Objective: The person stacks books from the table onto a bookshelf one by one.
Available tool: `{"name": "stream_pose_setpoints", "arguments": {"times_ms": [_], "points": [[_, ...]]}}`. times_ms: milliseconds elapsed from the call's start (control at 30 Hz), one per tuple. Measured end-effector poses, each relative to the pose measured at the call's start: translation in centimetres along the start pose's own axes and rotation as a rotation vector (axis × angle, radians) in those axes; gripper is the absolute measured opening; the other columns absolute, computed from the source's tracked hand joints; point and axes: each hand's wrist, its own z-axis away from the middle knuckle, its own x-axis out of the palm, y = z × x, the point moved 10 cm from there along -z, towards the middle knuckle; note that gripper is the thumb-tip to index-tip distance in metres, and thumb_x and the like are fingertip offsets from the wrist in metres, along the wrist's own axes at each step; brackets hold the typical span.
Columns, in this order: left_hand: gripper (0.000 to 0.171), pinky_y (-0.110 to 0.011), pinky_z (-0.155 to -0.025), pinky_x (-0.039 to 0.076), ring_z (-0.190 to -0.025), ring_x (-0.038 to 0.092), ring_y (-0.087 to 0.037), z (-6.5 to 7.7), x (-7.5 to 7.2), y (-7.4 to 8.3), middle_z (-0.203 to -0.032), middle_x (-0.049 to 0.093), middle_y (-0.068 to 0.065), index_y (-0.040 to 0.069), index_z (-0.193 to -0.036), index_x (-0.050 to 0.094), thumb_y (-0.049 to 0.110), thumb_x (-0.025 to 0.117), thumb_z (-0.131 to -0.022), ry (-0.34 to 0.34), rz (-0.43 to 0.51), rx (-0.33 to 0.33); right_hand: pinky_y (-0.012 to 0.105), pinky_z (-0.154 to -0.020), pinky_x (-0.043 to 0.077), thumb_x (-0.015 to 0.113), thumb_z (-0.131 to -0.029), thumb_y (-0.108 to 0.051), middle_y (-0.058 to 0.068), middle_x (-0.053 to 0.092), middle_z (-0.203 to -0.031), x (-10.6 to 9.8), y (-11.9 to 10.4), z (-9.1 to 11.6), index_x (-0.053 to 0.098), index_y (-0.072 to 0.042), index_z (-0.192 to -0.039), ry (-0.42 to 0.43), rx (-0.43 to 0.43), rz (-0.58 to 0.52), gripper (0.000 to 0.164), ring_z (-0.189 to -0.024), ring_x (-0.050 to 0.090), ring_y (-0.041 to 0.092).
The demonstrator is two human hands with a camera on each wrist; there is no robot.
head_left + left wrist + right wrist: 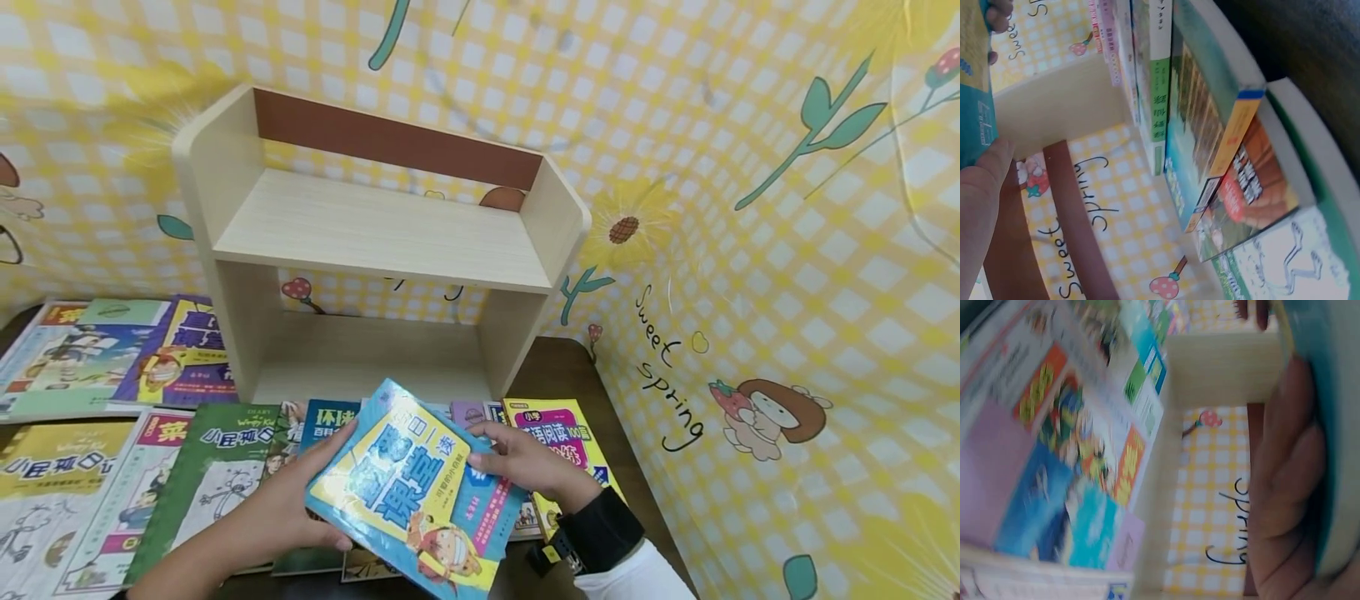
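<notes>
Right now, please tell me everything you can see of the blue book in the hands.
The blue book, closed, looks like glossy paper. Its cover shows a yellow panel, blue Chinese characters and a cartoon child. Slanted above other books, it is held from both sides by the left hand and right hand.

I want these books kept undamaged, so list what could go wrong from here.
The glossy blue-and-yellow book might slip, as the fingers hold it by its edges. It could knock the pale wooden two-tier shelf if raised carelessly. The green book with a line-drawn figure, partly covered by the left forearm, might get dragged.
</notes>
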Motion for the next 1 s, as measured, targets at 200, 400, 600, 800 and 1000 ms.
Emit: {"name": "stream_pose_setpoints", "arguments": {"times_ms": [200, 400, 600, 800, 1000], "points": [[0.122, -0.043, -0.087, 0.049, -0.134, 0.023, -0.056, 0.4, -0.5, -0.4, -0.156, 0.014, -0.028, 0.013, -0.156, 0.011, 0.032, 0.088, -0.064, 0.017, 0.016, -0.082, 0.035, -0.067, 0.059, 0.051, -0.101, -0.028, 0.007, 0.067, -0.092, -0.5, -0.5, -0.3, 0.049, -0.017, -0.14, 0.009, 0.031, 0.096, 0.041, -0.072, 0.07, 0.021], [0.118, -0.041, -0.082, 0.048, -0.127, 0.037, -0.053, 1.1, -1.7, 0.4, -0.156, 0.015, -0.028, 0.026, -0.156, 0.008, 0.028, 0.087, -0.068, 0.128, 0.009, -0.12, 0.035, -0.067, 0.059, 0.057, -0.098, -0.028, 0.01, 0.069, -0.094, -2.9, -1.9, -0.3, 0.054, -0.009, -0.136, 0.233, -0.023, -0.068, 0.043, -0.074, 0.07, 0.021], [0.12, -0.051, -0.094, 0.046, -0.132, 0.033, -0.049, 1.4, -3.0, 2.4, -0.158, 0.012, -0.024, 0.033, -0.155, 0.006, 0.026, 0.088, -0.067, 0.232, 0.018, -0.105, 0.028, -0.06, 0.057, 0.059, -0.097, -0.019, 0.004, 0.062, -0.085, -5.0, -3.7, 0.8, 0.051, -0.004, -0.134, 0.471, -0.099, -0.324, 0.041, -0.067, 0.067, 0.014], [0.123, -0.054, -0.089, 0.047, -0.127, 0.042, -0.046, 1.4, -4.8, 4.5, -0.157, 0.019, -0.022, 0.038, -0.153, 0.003, 0.027, 0.09, -0.066, 0.36, -0.022, -0.073, 0.026, -0.067, 0.056, 0.05, -0.102, -0.02, 0.007, 0.063, -0.104, -5.1, -6.2, 1.8, 0.031, -0.012, -0.149, 0.558, -0.204, -0.456, 0.052, -0.077, 0.066, 0.012], [0.121, -0.01, -0.075, 0.05, -0.101, 0.055, 0.006, 1.3, -6.9, 7.0, -0.156, 0.022, -0.02, 0.03, -0.155, 0.002, 0.016, 0.087, -0.071, 0.518, 0.0, 0.055, 0.03, -0.083, 0.056, 0.044, -0.103, -0.016, 0.0, 0.017, -0.16, -2.5, -9.5, 2.2, -0.003, -0.03, -0.155, 0.395, -0.337, -0.424, 0.072, -0.108, 0.061, 0.016]]}}
